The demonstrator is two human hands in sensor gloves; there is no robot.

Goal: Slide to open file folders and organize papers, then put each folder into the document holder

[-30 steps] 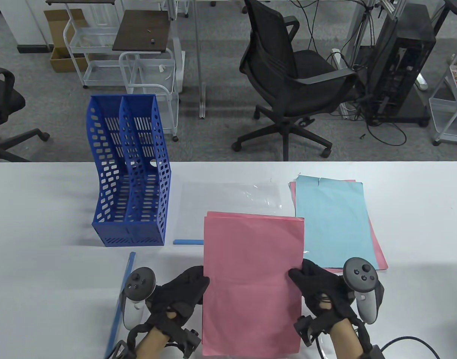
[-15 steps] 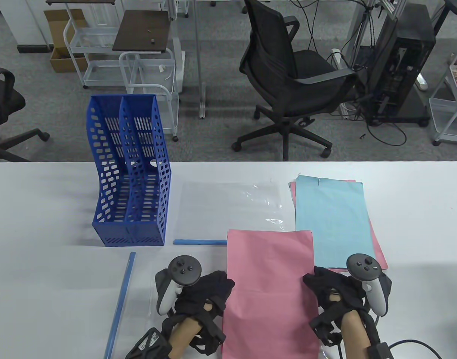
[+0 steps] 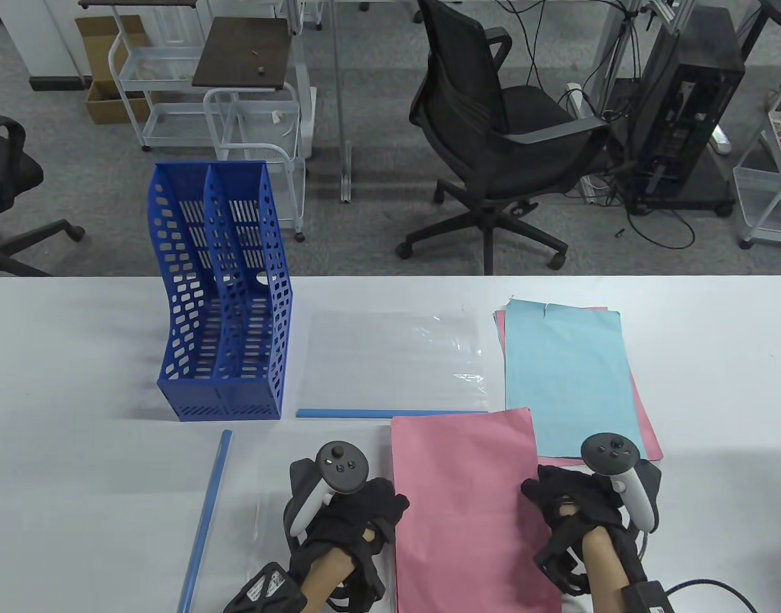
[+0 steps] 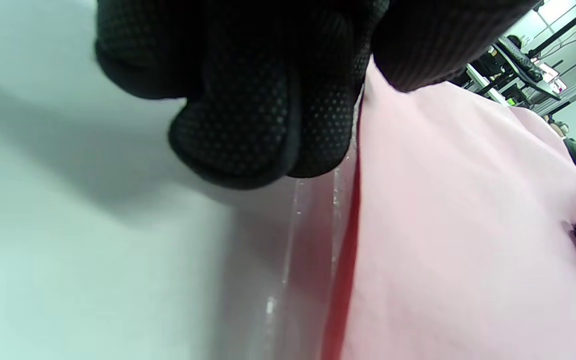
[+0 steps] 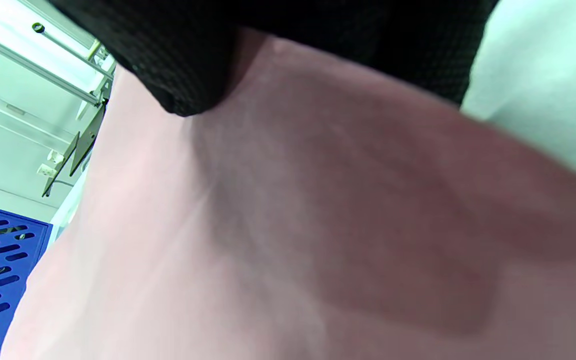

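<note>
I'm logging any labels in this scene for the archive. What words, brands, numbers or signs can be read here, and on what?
None can be read.
The pink papers, blue paper and blue document holder show no print.
A label near the left hand's wrist strap is too small to read.

No words, numbers or brand marks can be read anywhere; a white tag on the left wrist strap [image 3: 270,584] is too small to make out.
</note>
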